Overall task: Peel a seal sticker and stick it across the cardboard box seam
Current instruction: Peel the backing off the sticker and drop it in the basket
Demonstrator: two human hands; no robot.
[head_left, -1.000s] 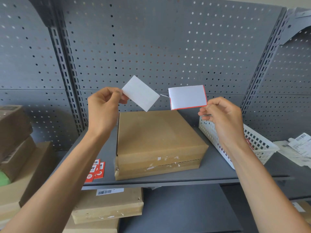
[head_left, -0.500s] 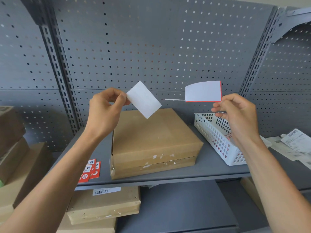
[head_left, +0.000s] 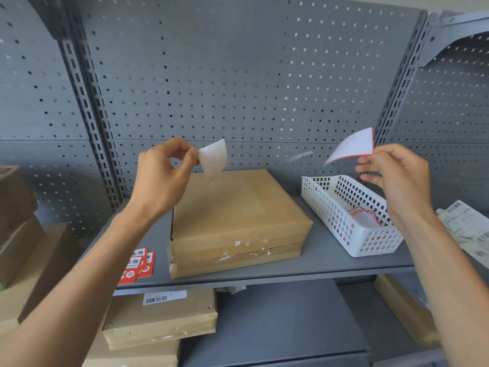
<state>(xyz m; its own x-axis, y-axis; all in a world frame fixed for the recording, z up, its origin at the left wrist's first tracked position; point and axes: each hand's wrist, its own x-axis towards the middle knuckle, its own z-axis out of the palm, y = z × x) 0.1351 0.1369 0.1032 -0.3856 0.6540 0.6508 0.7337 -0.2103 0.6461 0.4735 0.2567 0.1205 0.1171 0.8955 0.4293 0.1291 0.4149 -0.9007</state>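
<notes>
A flat brown cardboard box (head_left: 238, 215) lies on the grey shelf (head_left: 325, 263), its seam running along the front face. My left hand (head_left: 164, 178) is above the box's back left corner and pinches a plain white sheet (head_left: 213, 158) that curls downward. My right hand (head_left: 397, 178) hovers over the white basket (head_left: 370, 243) and pinches a white piece with a red edge (head_left: 353, 146) by its right corner. The two pieces are fully apart, with a wide gap between them. Several red seal stickers (head_left: 137, 263) lie on the shelf left of the box.
The basket holds a few red-edged white sheets (head_left: 363, 217). Printed labels (head_left: 465, 223) lie at the far right. More cardboard boxes (head_left: 161, 317) sit under the shelf and at the left (head_left: 18, 234). A perforated grey panel (head_left: 238, 88) backs the shelf.
My right hand has swung right with the red-edged piece, from over the box to over the basket. The gap between the two pieces has widened, and both now bend.
</notes>
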